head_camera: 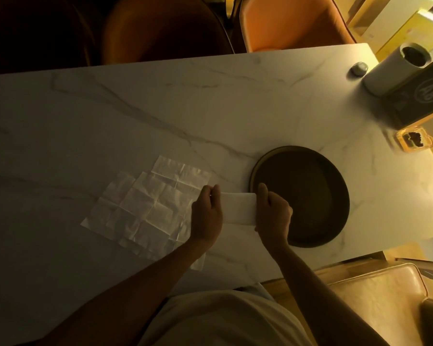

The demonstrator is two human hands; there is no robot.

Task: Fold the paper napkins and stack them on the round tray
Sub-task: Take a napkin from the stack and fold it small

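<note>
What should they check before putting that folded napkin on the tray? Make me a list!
1. Folded napkin held at both ends: ok, left hand and right hand each grip an end.
2. Fold neat and flat: cannot tell, the hands cover its ends.
3. Round tray has room: ok, nothing lies in it.
4. Tray close by: ok, it sits right beside the right hand.
5. More napkins waiting: ok, unfolded napkins lie spread on the table to the left.
</note>
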